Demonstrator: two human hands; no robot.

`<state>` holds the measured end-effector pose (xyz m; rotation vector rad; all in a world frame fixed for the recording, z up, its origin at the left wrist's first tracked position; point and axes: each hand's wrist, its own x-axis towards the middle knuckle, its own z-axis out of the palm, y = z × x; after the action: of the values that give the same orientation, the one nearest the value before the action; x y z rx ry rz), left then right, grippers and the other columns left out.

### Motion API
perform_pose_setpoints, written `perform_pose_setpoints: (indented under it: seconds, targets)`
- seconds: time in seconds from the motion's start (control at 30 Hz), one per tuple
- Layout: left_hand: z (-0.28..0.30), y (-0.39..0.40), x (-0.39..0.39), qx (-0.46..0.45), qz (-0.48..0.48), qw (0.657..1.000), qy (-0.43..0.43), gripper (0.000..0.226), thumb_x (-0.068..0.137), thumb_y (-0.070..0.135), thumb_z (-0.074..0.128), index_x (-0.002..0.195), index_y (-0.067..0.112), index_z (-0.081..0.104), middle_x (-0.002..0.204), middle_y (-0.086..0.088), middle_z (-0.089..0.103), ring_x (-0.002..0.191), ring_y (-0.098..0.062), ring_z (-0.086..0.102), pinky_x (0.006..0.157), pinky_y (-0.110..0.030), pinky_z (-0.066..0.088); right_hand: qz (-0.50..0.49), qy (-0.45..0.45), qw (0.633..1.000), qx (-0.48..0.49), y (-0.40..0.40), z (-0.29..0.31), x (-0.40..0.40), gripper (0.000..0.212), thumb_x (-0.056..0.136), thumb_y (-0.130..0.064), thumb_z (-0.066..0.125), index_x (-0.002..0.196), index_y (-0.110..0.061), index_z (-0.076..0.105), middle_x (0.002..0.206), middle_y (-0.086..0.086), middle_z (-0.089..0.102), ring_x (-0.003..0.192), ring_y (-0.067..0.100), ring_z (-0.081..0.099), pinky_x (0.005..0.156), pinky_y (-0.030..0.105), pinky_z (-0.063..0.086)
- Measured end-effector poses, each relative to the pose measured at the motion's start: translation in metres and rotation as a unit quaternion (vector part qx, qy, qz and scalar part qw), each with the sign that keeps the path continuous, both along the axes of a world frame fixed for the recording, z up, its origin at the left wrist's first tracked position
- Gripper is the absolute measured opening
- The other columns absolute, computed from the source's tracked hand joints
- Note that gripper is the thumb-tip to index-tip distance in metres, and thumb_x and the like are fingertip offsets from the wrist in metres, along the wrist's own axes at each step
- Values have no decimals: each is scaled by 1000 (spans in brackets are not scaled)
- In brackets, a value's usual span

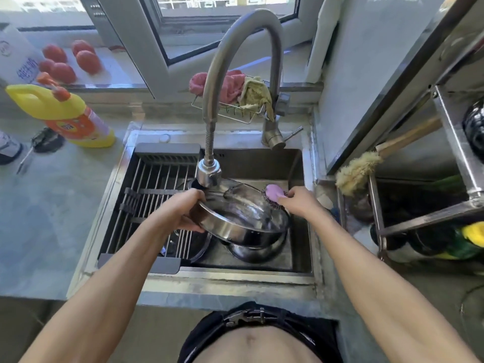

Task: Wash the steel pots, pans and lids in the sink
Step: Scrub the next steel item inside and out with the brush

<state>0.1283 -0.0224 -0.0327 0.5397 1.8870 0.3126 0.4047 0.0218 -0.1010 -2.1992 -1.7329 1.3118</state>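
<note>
A steel pot (pixel 235 218) is tilted over the sink (pixel 296 258), its mouth facing up and toward me, just under the faucet head (pixel 209 174). My left hand (pixel 183 208) grips the pot's near-left rim. My right hand (pixel 296 200) holds a steel-wool scrubber with a pink handle (pixel 273 193) at the pot's far-right rim. Below the tilted pot sits another steel pot (pixel 256 251) on the sink floor. A glass lid (pixel 193 247) lies partly under the drying rack.
A roll-up drying rack (pixel 146 195) covers the sink's left half. A yellow detergent bottle (pixel 65 116) stands on the counter at left, tomatoes (pixel 70 61) on the sill. Cloths hang in a wire basket (pixel 235 93) behind the faucet. A brush (pixel 358 171) and steel shelving (pixel 445 153) stand at right.
</note>
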Motion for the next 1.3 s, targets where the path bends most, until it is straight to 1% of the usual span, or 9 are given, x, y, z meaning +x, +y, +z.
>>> perform_pose_setpoints:
  seconds: [0.07, 0.27, 0.5, 0.67, 0.8, 1.0, 1.13, 1.2, 1.3]
  targets:
    - [-4, -1, 3, -3, 12, 1000, -17, 16, 92, 20, 56, 98, 6, 54, 82, -22, 65, 57, -32, 70, 48, -36, 60, -32, -15, 999, 6, -17, -7, 2, 44, 84, -39, 69, 118, -13, 61, 107, 6, 65, 93, 24, 57, 59, 28, 36]
    - [-10, -10, -1, -32, 10, 998, -57, 21, 95, 24, 53, 102, 4, 55, 96, -18, 64, 78, -35, 71, 70, -43, 64, -123, 14, 991, -55, -32, -10, -1, 42, 82, -16, 64, 122, -6, 57, 109, 12, 64, 99, 28, 62, 67, 28, 44]
    - [1, -6, -8, -11, 21, 998, -66, 38, 102, 38, 48, 103, 0, 55, 96, -23, 68, 71, -37, 71, 41, -26, 53, -166, 56, 983, -46, -20, 9, -16, 31, 84, -14, 55, 110, 2, 62, 85, 12, 62, 68, 25, 58, 50, 23, 39]
    - [-10, -10, -13, -18, 9, 998, -53, 48, 100, 44, 48, 105, -3, 56, 90, -27, 73, 66, -36, 74, 47, -28, 57, -158, 27, 986, -41, -15, 17, -17, 22, 93, -13, 56, 110, -1, 53, 103, 12, 58, 90, 26, 56, 71, 28, 44]
    - [-15, -18, -18, -43, 10, 996, -79, 54, 101, 49, 48, 103, -4, 57, 79, -23, 73, 68, -35, 74, 48, -28, 57, -145, 31, 987, -61, -27, 7, -17, 46, 98, -38, 57, 114, 4, 61, 97, 14, 64, 71, 21, 56, 70, 28, 44]
    - [-8, -18, -9, 17, 7, 998, -54, 56, 100, 52, 46, 100, -2, 58, 71, -25, 72, 60, -30, 71, 52, -26, 53, -194, 37, 980, -22, -22, 20, -15, 38, 92, -7, 56, 128, 3, 54, 102, 11, 56, 89, 26, 55, 67, 28, 43]
    - [-9, -25, -4, 5, -24, 999, -48, 66, 102, 60, 37, 102, -2, 59, 79, -27, 74, 67, -31, 73, 61, -31, 54, -214, 31, 975, -46, -26, 18, -10, 27, 91, -6, 53, 116, 2, 53, 94, 11, 56, 95, 29, 56, 73, 30, 43]
    - [-16, -28, -3, 8, -34, 999, -39, 66, 103, 64, 30, 100, 5, 58, 83, -28, 74, 68, -33, 74, 62, -34, 57, -249, 47, 965, -64, -30, 13, -6, 41, 84, -3, 52, 124, 5, 51, 102, 16, 60, 101, 32, 59, 75, 33, 45]
    - [-29, -34, 2, 114, -80, 984, 106, 57, 104, 59, 30, 112, 12, 61, 97, -23, 75, 85, -37, 74, 76, -43, 61, -288, 68, 954, -48, -31, 16, -2, 50, 85, -1, 52, 135, 1, 47, 117, 18, 60, 103, 31, 59, 80, 34, 47]
